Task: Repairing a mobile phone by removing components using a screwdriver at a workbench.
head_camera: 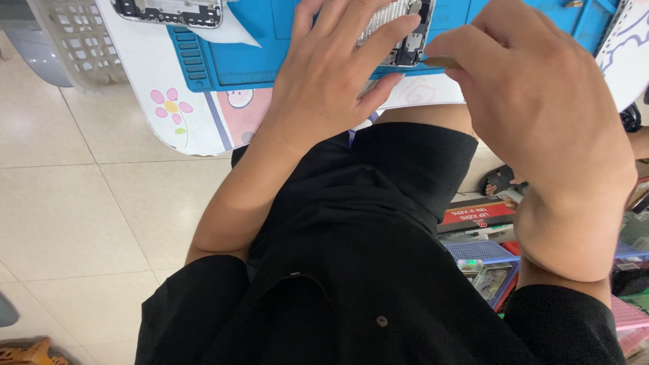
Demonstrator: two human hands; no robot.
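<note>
Blue mat (236, 64) on the bench (196, 115), with an opened phone (399, 34) being worked on by two hands.

The phone is lying on the mat at the bench's near edge, its insides exposed. It is pinned by the left hand (331, 74), fingers spread and laid flat over its body. A thin metal tool (439, 62) is pinched between thumb and forefinger of the right hand (541, 115), its tip set at the phone's lower corner. A fine step on one small part seems to be in hand; steady pressure from the flat hand and a small, exact tool motion are judged to be called for. Both forearms are reaching forward over the lap, wrists bent slightly down. A second opened phone (169, 12) is lying farther left by a white basket (74, 47).
</note>
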